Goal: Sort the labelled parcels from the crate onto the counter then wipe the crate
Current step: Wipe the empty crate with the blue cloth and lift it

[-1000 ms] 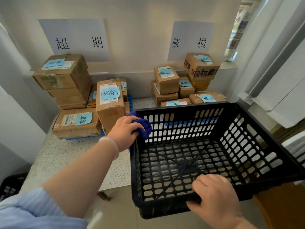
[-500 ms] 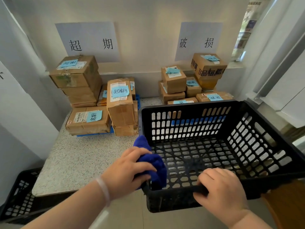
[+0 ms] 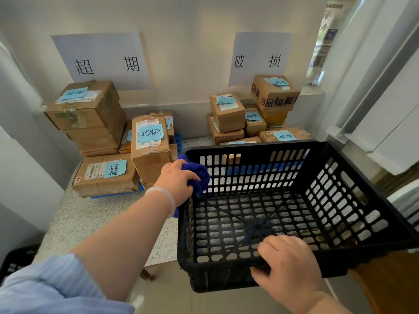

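- The empty black crate [image 3: 249, 148] sits at the tabletop's [image 3: 90, 220] near right corner, its near end jutting past the edge; the parcels [image 3: 106, 173] stand stacked by the wall.
- The right hand [image 3: 288, 266] curls over the near rim; the left hand [image 3: 175, 181] clutches a blue cloth [image 3: 201, 175] against the left wall.
- The crate looks stiff and light, best held by the rim. The soft cloth may snag in the slots.
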Tool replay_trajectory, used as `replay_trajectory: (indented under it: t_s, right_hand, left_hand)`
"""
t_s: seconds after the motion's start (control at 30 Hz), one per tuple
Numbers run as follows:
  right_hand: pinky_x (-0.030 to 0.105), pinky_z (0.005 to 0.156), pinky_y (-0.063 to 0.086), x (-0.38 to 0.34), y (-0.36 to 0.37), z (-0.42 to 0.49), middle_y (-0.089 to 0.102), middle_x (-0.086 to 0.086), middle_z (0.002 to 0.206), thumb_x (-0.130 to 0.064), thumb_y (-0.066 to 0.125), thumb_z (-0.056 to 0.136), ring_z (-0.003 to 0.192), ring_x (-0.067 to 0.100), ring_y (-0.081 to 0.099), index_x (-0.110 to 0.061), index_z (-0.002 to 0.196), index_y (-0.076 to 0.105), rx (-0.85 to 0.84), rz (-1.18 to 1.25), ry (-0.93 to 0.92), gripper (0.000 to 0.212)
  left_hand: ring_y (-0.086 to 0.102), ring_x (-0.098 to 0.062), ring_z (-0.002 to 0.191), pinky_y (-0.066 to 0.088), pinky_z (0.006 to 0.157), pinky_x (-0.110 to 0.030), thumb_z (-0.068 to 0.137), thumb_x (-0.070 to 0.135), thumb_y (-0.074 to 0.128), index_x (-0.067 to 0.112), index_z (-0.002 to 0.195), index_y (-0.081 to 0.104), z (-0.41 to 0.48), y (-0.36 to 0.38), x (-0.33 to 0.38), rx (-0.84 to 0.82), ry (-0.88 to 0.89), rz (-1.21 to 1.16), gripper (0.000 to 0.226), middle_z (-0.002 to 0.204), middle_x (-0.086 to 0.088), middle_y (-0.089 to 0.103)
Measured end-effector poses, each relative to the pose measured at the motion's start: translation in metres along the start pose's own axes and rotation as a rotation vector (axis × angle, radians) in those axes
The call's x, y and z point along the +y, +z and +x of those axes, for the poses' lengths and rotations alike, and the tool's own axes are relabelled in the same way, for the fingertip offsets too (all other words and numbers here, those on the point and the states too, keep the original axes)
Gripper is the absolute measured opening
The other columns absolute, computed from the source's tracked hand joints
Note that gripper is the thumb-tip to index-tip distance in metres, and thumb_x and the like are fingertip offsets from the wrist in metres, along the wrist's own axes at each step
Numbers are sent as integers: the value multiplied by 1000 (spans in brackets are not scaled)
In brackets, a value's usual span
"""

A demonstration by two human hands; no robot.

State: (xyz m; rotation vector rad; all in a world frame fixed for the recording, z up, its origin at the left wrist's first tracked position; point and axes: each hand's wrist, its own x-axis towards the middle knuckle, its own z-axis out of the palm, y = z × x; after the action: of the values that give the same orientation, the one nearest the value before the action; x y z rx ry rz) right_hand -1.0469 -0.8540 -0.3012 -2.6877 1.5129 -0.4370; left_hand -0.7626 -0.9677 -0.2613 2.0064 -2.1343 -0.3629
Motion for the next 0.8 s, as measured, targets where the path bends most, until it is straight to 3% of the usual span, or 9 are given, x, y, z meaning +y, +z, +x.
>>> replay_trajectory:
  t_s: [0.1, 0.2, 0.3, 0.37, 0.5, 0.57, 0.63, 0.7, 0.8]
  right_hand:
    - [18, 66, 37, 1, -6, -1, 52, -23, 75, -60, 64, 69, 69, -1, 51, -40, 77, 58, -42, 24, 11, 23]
    - [24, 79, 49, -6, -17, -3, 59, -27, 102, -74, 54, 73, 91, -5, 58, -42, 108, 63, -118, 86, 52, 48]
    - [25, 108, 29, -6, -29, -2, 32, -36, 136, -79, 35, 78, 124, -14, 28, -51, 141, 31, -181, 223, 154, 70]
    - [22, 113, 27, -5, -42, 2, 23, -41, 141, -72, 37, 85, 129, -18, 24, -61, 138, 18, -155, 520, 275, 57]
    - [43, 112, 36, 15, -70, 30, 32, -18, 151, -53, 36, 99, 135, 7, 40, -57, 142, 27, 92, 1228, 674, 44]
    - [61, 104, 41, 43, -84, 41, 36, -7, 151, -63, 34, 96, 133, 27, 46, -50, 144, 35, 126, 1630, 836, 51]
    - [67, 95, 45, 75, -97, 44, 51, 1, 143, -74, 32, 88, 124, 37, 53, -44, 138, 51, 86, 1988, 826, 61]
    - [62, 92, 49, 103, -110, 41, 63, 5, 130, -72, 29, 91, 116, 36, 60, -34, 131, 62, 83, 2071, 752, 64]
    - [47, 82, 56, 150, -124, 37, 69, 5, 123, -57, 32, 100, 108, 30, 67, -31, 126, 65, 151, 1989, 757, 49]
  left_hand:
    - [29, -28, 130, 26, 112, -41, 92, 23, 58, 37, 116, 66, -5, -10, 2, -22, -7, -12, 29, 137, 0, 39]
    - [35, -23, 127, 32, 110, -41, 88, 21, 63, 41, 105, 66, -15, -28, 7, 47, 33, -121, 26, 129, 5, 43]
    - [42, -14, 116, 36, 101, -29, 85, 14, 67, 43, 95, 64, -25, -48, 34, 141, 176, -279, 31, 120, 11, 42]
    - [45, -9, 112, 37, 96, -24, 85, 12, 67, 48, 91, 62, -29, -58, 60, 146, 270, -383, 37, 121, 13, 42]
    - [47, 2, 115, 43, 98, -21, 86, 8, 66, 48, 96, 66, -25, -65, 122, 98, 400, -630, 41, 125, 23, 43]
    - [46, 1, 120, 43, 101, -22, 89, 7, 65, 47, 104, 66, -17, -58, 157, 56, 470, -698, 43, 128, 23, 43]
    - [43, 0, 125, 42, 103, -21, 92, 8, 63, 53, 116, 59, -5, -43, 193, 13, 533, -729, 51, 132, 23, 42]
    - [39, -2, 130, 36, 107, -18, 93, 10, 62, 54, 128, 48, 11, -24, 230, 15, 556, -728, 58, 138, 16, 40]
    - [31, 2, 129, 24, 109, -9, 96, 17, 59, 47, 141, 31, 39, 7, 291, 35, 474, -715, 61, 140, 13, 34]
